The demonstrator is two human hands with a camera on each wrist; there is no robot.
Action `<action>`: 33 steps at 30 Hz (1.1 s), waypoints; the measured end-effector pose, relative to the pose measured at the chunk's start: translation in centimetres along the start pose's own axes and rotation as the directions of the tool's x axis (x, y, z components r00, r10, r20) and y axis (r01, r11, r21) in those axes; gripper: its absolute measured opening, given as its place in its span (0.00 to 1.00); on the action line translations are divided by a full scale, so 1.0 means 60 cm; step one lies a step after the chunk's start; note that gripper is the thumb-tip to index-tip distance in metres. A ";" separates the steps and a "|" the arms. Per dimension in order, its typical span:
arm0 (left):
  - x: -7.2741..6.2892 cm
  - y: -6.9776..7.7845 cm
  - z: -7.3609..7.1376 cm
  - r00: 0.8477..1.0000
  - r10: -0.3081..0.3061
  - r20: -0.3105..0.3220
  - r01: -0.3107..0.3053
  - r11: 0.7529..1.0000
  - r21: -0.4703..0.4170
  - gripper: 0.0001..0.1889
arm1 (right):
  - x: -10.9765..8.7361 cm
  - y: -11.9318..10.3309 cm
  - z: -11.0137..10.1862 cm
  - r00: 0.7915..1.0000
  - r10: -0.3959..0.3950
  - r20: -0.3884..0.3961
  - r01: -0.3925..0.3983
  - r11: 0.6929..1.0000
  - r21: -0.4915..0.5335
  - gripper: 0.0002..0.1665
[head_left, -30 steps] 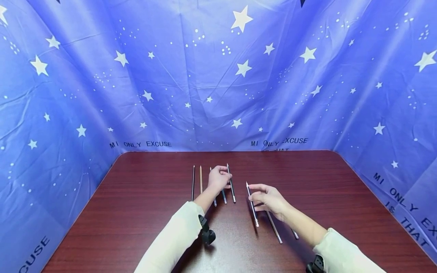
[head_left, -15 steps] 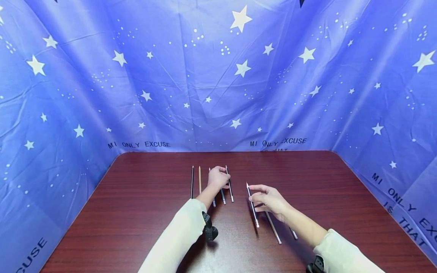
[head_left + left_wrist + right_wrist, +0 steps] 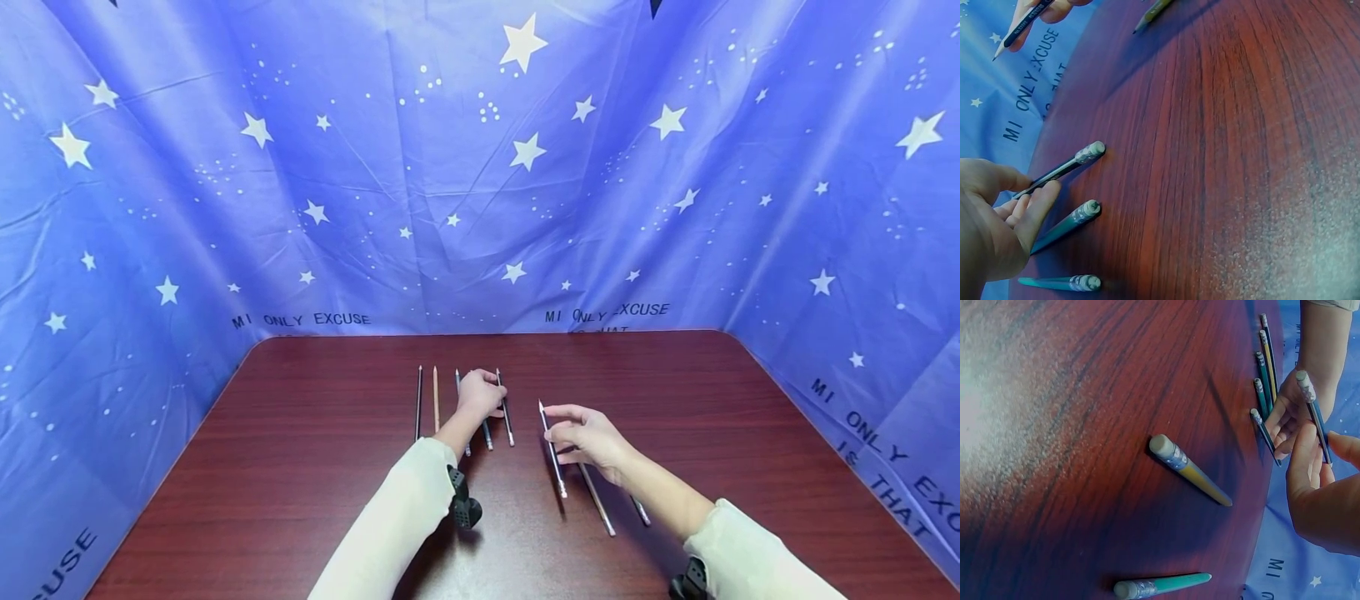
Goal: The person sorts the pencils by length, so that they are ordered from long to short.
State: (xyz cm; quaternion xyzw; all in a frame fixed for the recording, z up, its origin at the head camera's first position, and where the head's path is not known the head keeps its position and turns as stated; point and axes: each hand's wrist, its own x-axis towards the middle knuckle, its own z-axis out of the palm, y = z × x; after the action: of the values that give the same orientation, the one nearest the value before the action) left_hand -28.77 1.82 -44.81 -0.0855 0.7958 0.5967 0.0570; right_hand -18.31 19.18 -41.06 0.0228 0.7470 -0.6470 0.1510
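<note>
My left hand [image 3: 478, 394] pinches a dark pencil [image 3: 507, 421] between thumb and fingers at the right end of a row; its white eraser end points toward me. In the left wrist view that pencil's eraser end [image 3: 1090, 151] lies close to the tabletop. Further right, my right hand [image 3: 592, 437] pinches a black pencil [image 3: 553, 457] by its middle, tilted, with the sharpened tip away from me. The right wrist view shows this pencil [image 3: 1316, 415] held off the table. Two green pencils [image 3: 1066, 226] [image 3: 1063, 283] lie beside my left hand, partly hidden by it in the head view.
A black pencil [image 3: 418, 404] and a yellow pencil [image 3: 436, 400] lie left of my left hand. Under my right hand and forearm lie another yellow pencil [image 3: 1200, 481] and a green pencil [image 3: 1179, 582]. The brown wooden table [image 3: 300, 467] ends at a blue starred curtain [image 3: 420, 183].
Both hands keep hold of the same pencils. My left forearm has shifted slightly to the right, and the head view has drifted a little. The right hand stays nearly still.
</note>
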 end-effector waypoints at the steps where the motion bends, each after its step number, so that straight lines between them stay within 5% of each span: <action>1: 0.000 0.000 0.000 1.000 -0.003 -0.002 0.003 1.000 0.017 0.11 | 0.000 0.000 0.000 1.000 -0.002 0.002 0.002 1.000 0.000 0.33; 11: -0.011 0.007 0.004 0.999 0.042 -0.019 -0.039 0.988 0.149 0.10 | 0.003 -0.003 -0.003 1.000 -0.012 0.002 0.012 1.000 0.005 0.34; 19: -0.018 0.011 0.007 0.995 0.102 -0.020 -0.086 0.920 0.382 0.04 | 0.011 -0.005 -0.008 1.000 -0.008 0.007 0.008 1.000 0.017 0.33; 33: -0.022 0.008 0.007 0.991 0.137 -0.001 -0.125 0.907 0.402 0.04 | 0.047 -0.011 -0.011 0.999 -0.035 -0.040 0.035 0.999 0.009 0.31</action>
State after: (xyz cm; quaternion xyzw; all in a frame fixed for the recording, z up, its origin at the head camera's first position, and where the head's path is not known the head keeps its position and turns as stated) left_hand -27.58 2.48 -44.20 -0.0274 0.9059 0.4220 0.0215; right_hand -21.25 19.26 -41.08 0.0233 0.7470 -0.6526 0.1248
